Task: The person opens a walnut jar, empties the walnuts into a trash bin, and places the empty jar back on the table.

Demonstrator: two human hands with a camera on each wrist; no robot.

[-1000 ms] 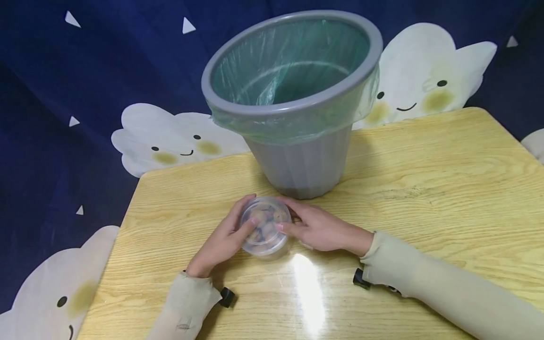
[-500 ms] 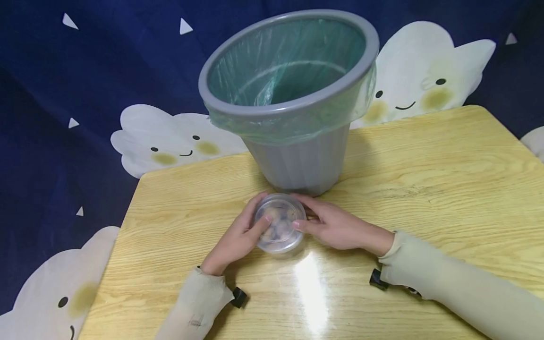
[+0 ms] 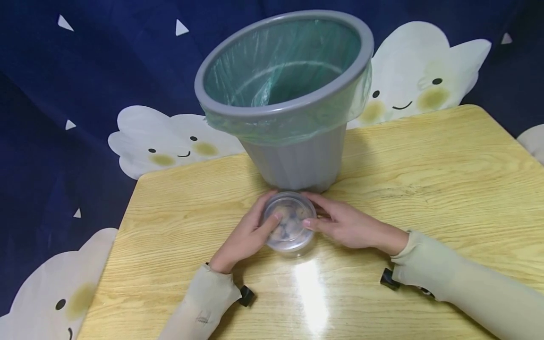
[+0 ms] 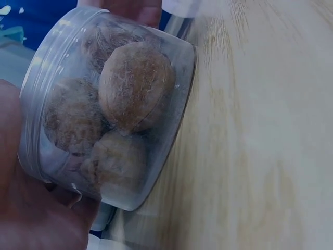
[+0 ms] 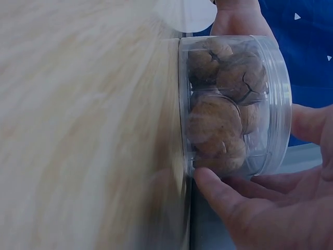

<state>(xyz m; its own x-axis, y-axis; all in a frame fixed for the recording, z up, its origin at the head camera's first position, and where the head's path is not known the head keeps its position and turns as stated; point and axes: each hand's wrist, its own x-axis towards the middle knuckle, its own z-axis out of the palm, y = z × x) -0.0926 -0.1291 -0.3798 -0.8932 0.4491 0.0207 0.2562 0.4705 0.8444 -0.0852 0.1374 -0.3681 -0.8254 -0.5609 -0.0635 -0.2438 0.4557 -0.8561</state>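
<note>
A clear round plastic jar (image 3: 293, 238) with a lid stands on the table close in front of the bin. Several brown walnuts (image 5: 216, 122) show through its wall, some with cracked shells; more walnuts (image 4: 136, 86) appear in the left wrist view. My left hand (image 3: 248, 232) grips the jar from the left, its thumb over the lid's edge. From the other side my right hand (image 3: 350, 224) holds it, thumb on the lid and fingers around the far wall. Most of the left fingers are hidden behind the jar in the head view.
A grey waste bin (image 3: 297, 163) lined with a thin green plastic bag (image 3: 280, 130) rises just behind the jar. The wooden table (image 3: 446, 189) reaches out to both sides. Behind it hangs a dark blue curtain (image 3: 106, 61) with smiling white clouds.
Both hands have moved right together with the jar between them, bringing it in front of the bin's base. Their grip looks the same. The head view has shifted slightly.
</note>
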